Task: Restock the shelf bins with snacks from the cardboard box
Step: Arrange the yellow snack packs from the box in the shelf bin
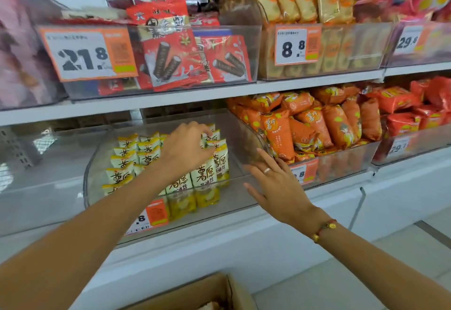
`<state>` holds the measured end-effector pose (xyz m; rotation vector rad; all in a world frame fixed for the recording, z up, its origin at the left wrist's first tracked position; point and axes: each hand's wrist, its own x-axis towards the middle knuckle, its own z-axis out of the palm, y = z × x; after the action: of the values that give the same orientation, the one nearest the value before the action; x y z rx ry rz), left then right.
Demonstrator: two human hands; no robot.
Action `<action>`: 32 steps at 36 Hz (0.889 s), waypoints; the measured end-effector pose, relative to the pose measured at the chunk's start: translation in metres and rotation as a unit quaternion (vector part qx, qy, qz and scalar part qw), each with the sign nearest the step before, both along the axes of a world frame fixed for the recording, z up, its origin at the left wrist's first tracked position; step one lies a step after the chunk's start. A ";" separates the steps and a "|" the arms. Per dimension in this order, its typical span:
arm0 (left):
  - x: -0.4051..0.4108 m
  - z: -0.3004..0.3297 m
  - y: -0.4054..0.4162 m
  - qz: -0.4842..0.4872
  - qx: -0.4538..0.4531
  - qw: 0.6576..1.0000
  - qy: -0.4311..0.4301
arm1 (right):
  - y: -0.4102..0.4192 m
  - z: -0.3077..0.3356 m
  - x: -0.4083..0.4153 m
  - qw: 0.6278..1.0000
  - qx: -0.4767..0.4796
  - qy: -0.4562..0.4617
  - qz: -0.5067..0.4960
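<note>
Both hands at clear bin (97,163); left hand (186,147) pinches yellow packet (211,145)

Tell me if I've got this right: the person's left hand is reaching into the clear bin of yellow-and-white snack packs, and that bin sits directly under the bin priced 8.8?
Not quite. The head view shows the left hand in the clear bin of yellow-and-white snack packs, but that bin sits under the red wafer-roll bin tagged 21.8. The 8.8 tag is on the bin further right, above the orange packs.

clear plastic bin (97,163) — glossy packets (207,175), cardboard box (214,290)
</note>
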<state>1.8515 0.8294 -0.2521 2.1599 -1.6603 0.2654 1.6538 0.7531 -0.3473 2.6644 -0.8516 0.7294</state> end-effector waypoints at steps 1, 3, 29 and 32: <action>0.002 0.000 0.014 -0.005 -0.016 1.000 0.009 | 0.003 0.003 0.001 1.000 0.000 0.001 0.003; 0.006 -0.004 0.041 -0.009 -0.039 0.999 0.033 | 0.012 0.009 0.003 1.000 -0.005 -0.008 0.013; 0.068 -0.110 0.183 -0.013 -0.089 0.992 -0.085 | 0.115 0.036 0.108 0.977 0.182 -0.076 0.078; 0.059 -0.131 0.202 -0.016 -0.098 0.991 -0.087 | 0.149 -0.002 0.106 0.986 0.125 -0.006 0.111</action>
<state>1.9106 1.0318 -0.3835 2.0109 -1.6817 0.5963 1.7597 0.9024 -0.3490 3.0177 -0.6955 0.7314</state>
